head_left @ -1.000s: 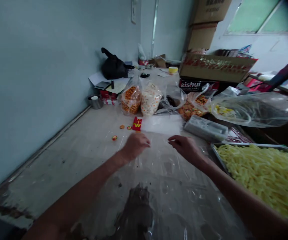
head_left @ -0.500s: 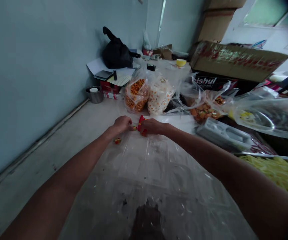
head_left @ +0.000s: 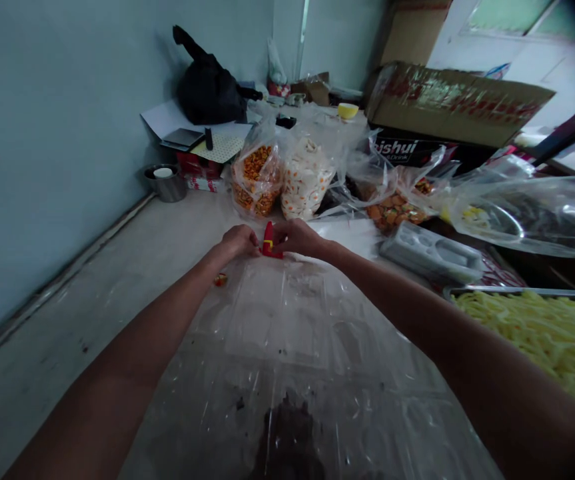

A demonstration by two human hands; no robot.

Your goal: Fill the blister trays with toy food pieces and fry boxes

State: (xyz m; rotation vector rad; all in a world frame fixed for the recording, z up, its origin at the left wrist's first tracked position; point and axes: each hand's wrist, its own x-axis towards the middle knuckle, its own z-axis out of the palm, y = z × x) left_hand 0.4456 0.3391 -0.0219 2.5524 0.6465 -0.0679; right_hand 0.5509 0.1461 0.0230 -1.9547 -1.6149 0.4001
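Observation:
My right hand (head_left: 296,237) is closed at a small red piece with a yellow band (head_left: 268,236), bent roughly into an L. Its exact kind is too small to tell. Just left of it, my left hand (head_left: 240,241) has its fingers curled together, with the fingertips close to the red piece; whatever they hold is hidden. Both hands are at the far end of the clear plastic trays (head_left: 307,327), which have moulded hollows. A little red and gold item (head_left: 220,280) lies below my left hand, near the trays' left edge.
Behind my hands stand a clear bag of orange-brown snacks (head_left: 256,180) and one of white and orange pieces (head_left: 307,180). To the right are a grey moulded tray (head_left: 432,252) and a metal tray of pale yellow strips (head_left: 542,333). A metal cup (head_left: 168,185) stands by the wall.
The red piece now stands more upright beside my right hand. A small greenish item seen at my left fingertips no longer shows. The whole view has shifted slightly.

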